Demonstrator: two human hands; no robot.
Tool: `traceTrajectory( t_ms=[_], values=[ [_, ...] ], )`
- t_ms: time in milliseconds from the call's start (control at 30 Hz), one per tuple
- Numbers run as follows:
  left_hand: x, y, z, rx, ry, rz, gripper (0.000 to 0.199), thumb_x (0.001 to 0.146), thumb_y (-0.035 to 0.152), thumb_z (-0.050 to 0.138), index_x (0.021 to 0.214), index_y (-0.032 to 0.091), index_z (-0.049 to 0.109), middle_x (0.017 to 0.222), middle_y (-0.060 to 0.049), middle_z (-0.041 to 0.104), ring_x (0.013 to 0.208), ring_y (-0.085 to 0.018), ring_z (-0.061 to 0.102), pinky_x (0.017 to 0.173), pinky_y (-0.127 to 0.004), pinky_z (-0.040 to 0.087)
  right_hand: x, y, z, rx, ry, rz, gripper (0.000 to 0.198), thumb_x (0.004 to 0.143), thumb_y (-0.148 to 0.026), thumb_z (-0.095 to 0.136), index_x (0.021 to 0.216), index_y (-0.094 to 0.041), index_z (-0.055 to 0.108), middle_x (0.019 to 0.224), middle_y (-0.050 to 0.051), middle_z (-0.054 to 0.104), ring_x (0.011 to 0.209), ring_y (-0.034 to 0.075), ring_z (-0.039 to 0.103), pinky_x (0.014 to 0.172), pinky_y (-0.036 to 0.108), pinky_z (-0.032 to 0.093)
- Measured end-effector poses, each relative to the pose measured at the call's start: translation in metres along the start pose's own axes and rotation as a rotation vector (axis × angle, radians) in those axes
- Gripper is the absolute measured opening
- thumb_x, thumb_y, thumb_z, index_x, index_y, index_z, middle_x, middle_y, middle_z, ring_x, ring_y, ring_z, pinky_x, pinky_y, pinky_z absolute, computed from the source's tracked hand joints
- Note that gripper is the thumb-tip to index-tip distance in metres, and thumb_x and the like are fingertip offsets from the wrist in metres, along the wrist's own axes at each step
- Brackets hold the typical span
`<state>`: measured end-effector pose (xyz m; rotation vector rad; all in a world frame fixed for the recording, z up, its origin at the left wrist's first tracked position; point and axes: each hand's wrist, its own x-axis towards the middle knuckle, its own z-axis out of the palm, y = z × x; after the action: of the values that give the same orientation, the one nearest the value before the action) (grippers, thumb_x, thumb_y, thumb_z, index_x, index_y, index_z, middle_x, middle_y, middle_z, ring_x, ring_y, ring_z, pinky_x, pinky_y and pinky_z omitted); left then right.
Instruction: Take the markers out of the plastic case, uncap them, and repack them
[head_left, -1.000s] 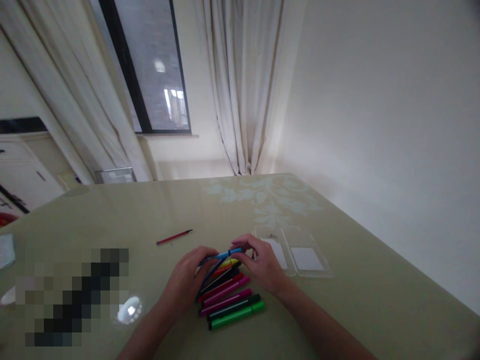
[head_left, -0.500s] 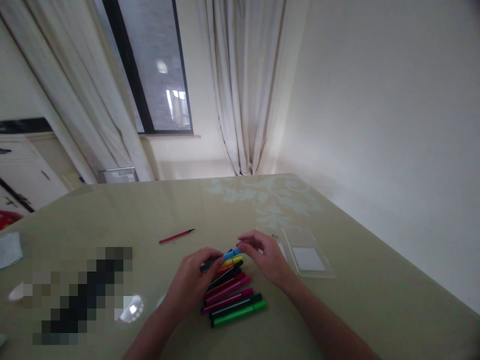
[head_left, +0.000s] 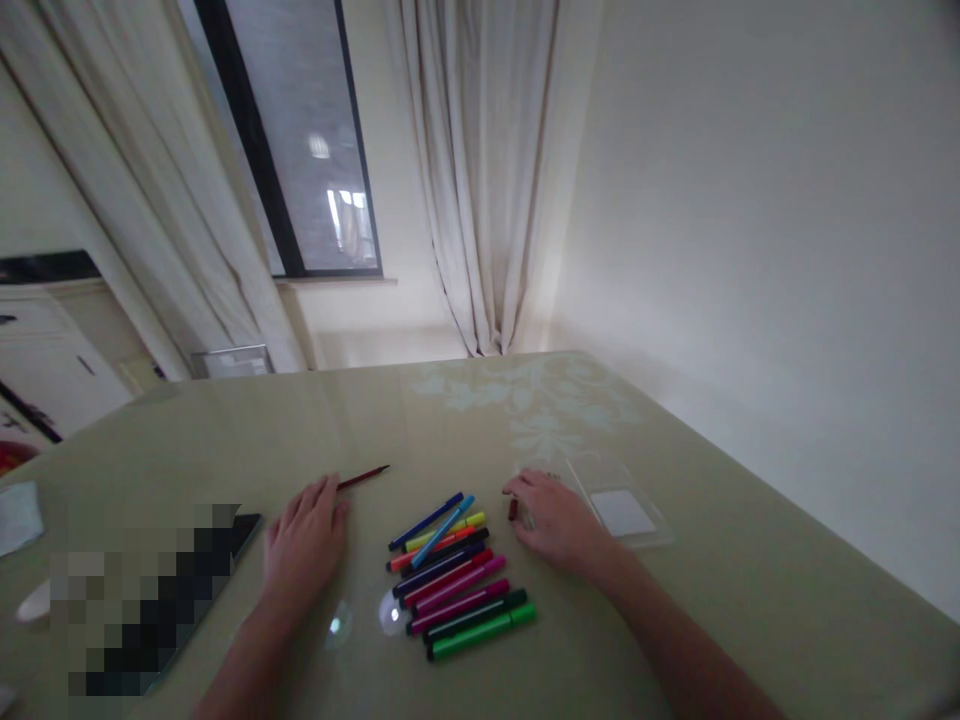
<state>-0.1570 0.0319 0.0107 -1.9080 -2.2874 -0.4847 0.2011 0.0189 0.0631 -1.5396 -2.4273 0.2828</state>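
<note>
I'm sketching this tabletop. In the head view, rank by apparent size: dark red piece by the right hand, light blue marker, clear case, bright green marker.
1. Clear case, partly hidden
2. Bright green marker
3. Light blue marker
4. Dark red piece
The green one lies nearer, so true marker sizes are unsure.

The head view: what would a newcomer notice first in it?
First, probably the colourful pens, clustered on the table between the left hand and the right hand. Next, perhaps the lone dark-red pen beside the left hand, then the clear case partly behind the right.
</note>
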Motion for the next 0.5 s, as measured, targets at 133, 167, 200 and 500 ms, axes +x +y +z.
traceTrajectory(
  t_ms=[133, 167, 200, 500],
  values=[
    [0.001, -0.001, -0.006, -0.015, -0.07, 0.068, 0.046, 0.102, 0.035, 0.029, 0.125, 0.019, 0.065, 0.132, -0.012, 0.068, 0.118, -0.035, 0.062, 0.097, -0.051, 0.05, 0.001, -0.001, 0.001, -0.072, -0.04, -0.014, 0.014, 0.091, -0.017, 0.059, 0.097, -0.019, 0.072, 0.104, 0.009, 0.069, 0.1, 0.024, 0.063, 0.086, 0.032, 0.046],
    [0.001, 0.0, -0.008, -0.032, -0.064, 0.083, 0.043, 0.101, 0.035, 0.031, 0.116, 0.019, 0.068, 0.126, -0.012, 0.07, 0.114, -0.034, 0.064, 0.095, -0.05, 0.05, 0.002, -0.001, 0.002, -0.085, -0.034, -0.025, 0.014, 0.093, -0.019, 0.058, 0.096, -0.019, 0.072, 0.103, 0.009, 0.069, 0.099, 0.024, 0.063, 0.086, 0.032, 0.046],
    [0.002, 0.001, -0.01, -0.057, -0.053, 0.094, 0.041, 0.1, 0.035, 0.032, 0.109, 0.02, 0.069, 0.12, -0.011, 0.072, 0.111, -0.034, 0.066, 0.094, -0.049, 0.051, 0.003, -0.001, 0.004, -0.094, -0.024, -0.032, 0.015, 0.095, -0.019, 0.057, 0.095, -0.019, 0.072, 0.103, 0.009, 0.069, 0.099, 0.024, 0.063, 0.086, 0.033, 0.046],
    [-0.009, 0.05, -0.024, -0.829, -0.15, 0.202, 0.034, 0.094, 0.052, 0.052, 0.107, 0.024, 0.068, 0.105, -0.005, 0.077, 0.099, -0.025, 0.071, 0.089, -0.036, 0.055, 0.008, -0.009, 0.006, 0.471, 0.24, -0.09, 0.012, 0.1, -0.024, 0.06, 0.106, -0.021, 0.07, 0.101, 0.004, 0.072, 0.091, 0.018, 0.067, 0.08, 0.028, 0.05]
  ],
)
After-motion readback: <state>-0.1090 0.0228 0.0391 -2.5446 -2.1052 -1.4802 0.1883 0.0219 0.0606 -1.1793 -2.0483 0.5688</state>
